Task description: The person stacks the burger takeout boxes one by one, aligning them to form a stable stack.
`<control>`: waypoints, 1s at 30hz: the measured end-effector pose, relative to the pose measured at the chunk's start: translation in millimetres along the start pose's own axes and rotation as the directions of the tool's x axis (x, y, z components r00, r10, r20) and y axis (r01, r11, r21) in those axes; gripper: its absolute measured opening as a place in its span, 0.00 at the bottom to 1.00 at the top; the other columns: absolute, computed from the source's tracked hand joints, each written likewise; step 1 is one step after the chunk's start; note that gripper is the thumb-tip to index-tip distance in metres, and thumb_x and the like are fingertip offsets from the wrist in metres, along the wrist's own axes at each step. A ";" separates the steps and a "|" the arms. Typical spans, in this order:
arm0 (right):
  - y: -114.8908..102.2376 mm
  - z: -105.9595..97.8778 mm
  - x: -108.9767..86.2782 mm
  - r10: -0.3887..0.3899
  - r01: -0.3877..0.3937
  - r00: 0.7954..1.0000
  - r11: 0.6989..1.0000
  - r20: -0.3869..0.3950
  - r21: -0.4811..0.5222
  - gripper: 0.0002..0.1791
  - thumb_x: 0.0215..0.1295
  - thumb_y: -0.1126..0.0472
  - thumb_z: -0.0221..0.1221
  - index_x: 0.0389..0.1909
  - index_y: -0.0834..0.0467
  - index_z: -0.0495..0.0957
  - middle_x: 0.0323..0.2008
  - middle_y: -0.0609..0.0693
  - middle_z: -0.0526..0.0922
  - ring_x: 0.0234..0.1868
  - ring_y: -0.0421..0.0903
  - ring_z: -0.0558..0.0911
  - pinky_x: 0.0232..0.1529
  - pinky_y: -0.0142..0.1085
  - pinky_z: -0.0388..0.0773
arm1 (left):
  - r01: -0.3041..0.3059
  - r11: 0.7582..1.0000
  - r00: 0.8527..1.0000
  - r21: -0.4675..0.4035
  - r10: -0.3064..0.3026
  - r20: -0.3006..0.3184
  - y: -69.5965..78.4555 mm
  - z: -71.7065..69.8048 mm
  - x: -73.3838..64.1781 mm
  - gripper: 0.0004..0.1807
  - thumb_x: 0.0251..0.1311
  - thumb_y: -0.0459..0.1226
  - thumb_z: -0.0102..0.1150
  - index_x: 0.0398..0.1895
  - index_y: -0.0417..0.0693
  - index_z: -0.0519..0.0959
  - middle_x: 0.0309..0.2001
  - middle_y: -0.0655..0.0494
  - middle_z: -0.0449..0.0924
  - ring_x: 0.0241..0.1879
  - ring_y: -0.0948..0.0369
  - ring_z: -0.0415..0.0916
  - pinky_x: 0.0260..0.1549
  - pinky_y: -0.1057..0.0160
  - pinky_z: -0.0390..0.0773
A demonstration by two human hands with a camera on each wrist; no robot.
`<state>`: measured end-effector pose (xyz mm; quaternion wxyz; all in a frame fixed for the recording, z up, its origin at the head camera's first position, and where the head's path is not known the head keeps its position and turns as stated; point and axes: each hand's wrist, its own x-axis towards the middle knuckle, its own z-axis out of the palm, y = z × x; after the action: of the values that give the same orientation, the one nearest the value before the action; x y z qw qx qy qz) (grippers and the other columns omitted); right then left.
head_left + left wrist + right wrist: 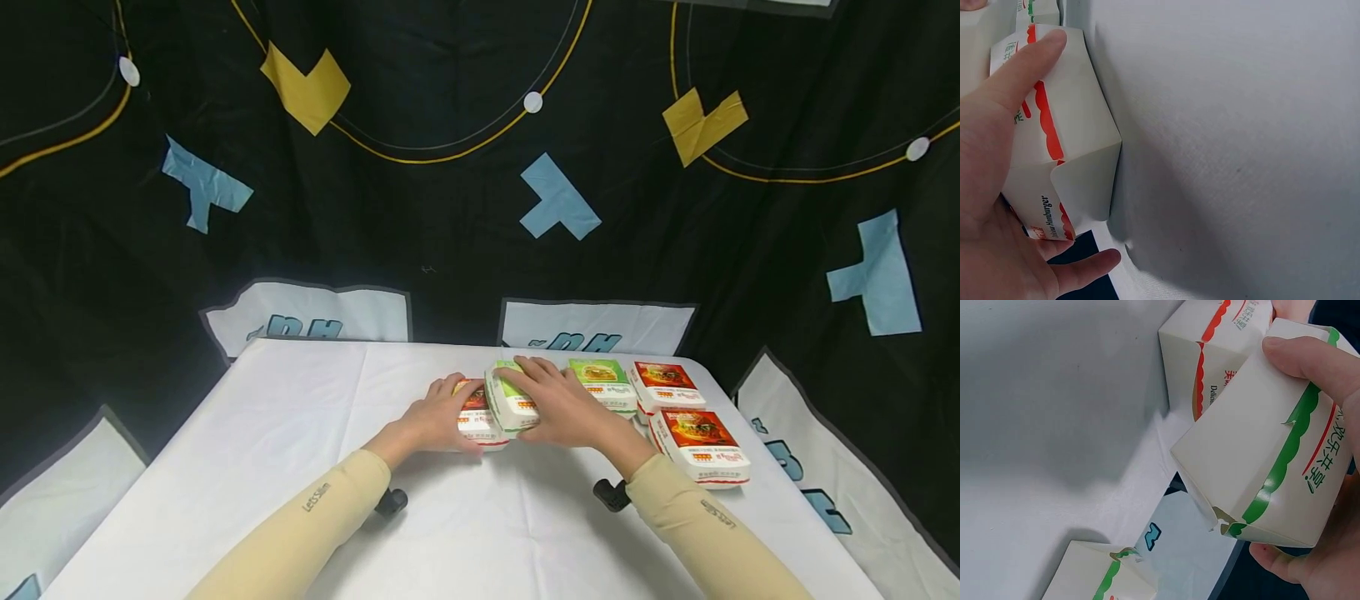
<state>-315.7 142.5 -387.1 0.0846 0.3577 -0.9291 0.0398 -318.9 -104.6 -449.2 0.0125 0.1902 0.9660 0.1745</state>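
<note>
My left hand (435, 421) grips a white hamburger box with a red top (480, 429) near the middle of the table. Its thumb lies along the box's front side in the left wrist view, where the red-edged box (1079, 106) shows a scalloped stripe. Held by my right hand (558, 404) is a green-topped hamburger box (512, 408), tilted and close against the red one. In the right wrist view this green-striped box (1254, 444) is pinched between thumb and fingers, its lower corner slightly parted. Whether it touches the red box cannot be told.
Right of my hands stand another green-topped box (602, 385) and two red-topped boxes, one at the back (667, 386) and one in front (697, 446). A white cloth covers the table (300, 417). Behind it hangs a black curtain (427, 233).
</note>
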 end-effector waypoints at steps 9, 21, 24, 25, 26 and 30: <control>-4.0 -1.6 6.3 0.017 -0.017 1.000 1.000 0.021 0.004 0.54 0.50 0.41 0.73 0.76 0.32 0.54 0.76 0.50 0.60 0.73 0.54 0.62 0.61 0.63 0.68 | 0.004 1.000 1.000 -0.012 -0.004 0.006 0.9 -1.8 -1.1 0.64 0.40 0.63 0.76 0.80 0.61 0.52 0.76 0.51 0.52 0.70 0.49 0.56 0.50 0.43 0.78; -7.8 -1.5 13.7 0.029 -0.029 0.999 1.000 0.025 0.000 0.54 0.49 0.39 0.73 0.76 0.37 0.55 0.76 0.51 0.61 0.73 0.54 0.64 0.59 0.60 0.69 | 0.022 0.998 1.000 -0.054 -0.021 0.022 2.0 -2.2 -1.1 0.65 0.39 0.61 0.78 0.79 0.57 0.51 0.76 0.51 0.50 0.70 0.49 0.54 0.53 0.40 0.76; -8.0 -0.3 15.7 0.031 -0.031 0.999 1.000 0.016 -0.004 0.54 0.49 0.38 0.72 0.76 0.40 0.56 0.76 0.48 0.62 0.72 0.52 0.64 0.58 0.59 0.70 | 0.024 0.998 0.999 -0.056 -0.022 0.027 1.9 -2.2 -1.2 0.66 0.39 0.62 0.78 0.80 0.57 0.50 0.77 0.52 0.50 0.70 0.50 0.54 0.54 0.41 0.76; -8.0 0.1 16.1 0.034 -0.034 0.999 0.999 0.015 -0.005 0.54 0.48 0.39 0.73 0.75 0.41 0.56 0.75 0.47 0.62 0.72 0.51 0.64 0.57 0.58 0.70 | 0.023 0.998 0.999 -0.058 -0.021 0.029 1.9 -2.5 -1.4 0.66 0.38 0.61 0.78 0.80 0.57 0.50 0.77 0.52 0.50 0.70 0.50 0.54 0.54 0.42 0.76; -8.4 0.1 16.5 0.037 -0.037 0.999 0.999 0.010 -0.003 0.54 0.48 0.39 0.73 0.75 0.42 0.57 0.75 0.45 0.62 0.71 0.50 0.65 0.57 0.57 0.70 | 0.022 0.998 0.999 -0.061 -0.021 0.031 2.1 -3.0 -1.4 0.67 0.38 0.61 0.78 0.80 0.56 0.50 0.77 0.52 0.50 0.70 0.51 0.54 0.54 0.42 0.76; -10.0 -0.7 17.2 0.050 -0.049 0.999 0.999 -0.002 0.016 0.52 0.47 0.40 0.74 0.72 0.43 0.58 0.73 0.43 0.64 0.69 0.48 0.66 0.55 0.56 0.71 | 0.020 0.997 0.999 -0.079 -0.017 0.039 2.6 -4.7 -1.6 0.66 0.39 0.58 0.79 0.80 0.54 0.50 0.76 0.52 0.50 0.71 0.50 0.53 0.56 0.41 0.75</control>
<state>-321.5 123.9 -383.1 0.0818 0.3352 -0.9373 0.0496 -316.9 -104.5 -444.0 0.0402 0.1840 0.9597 0.2088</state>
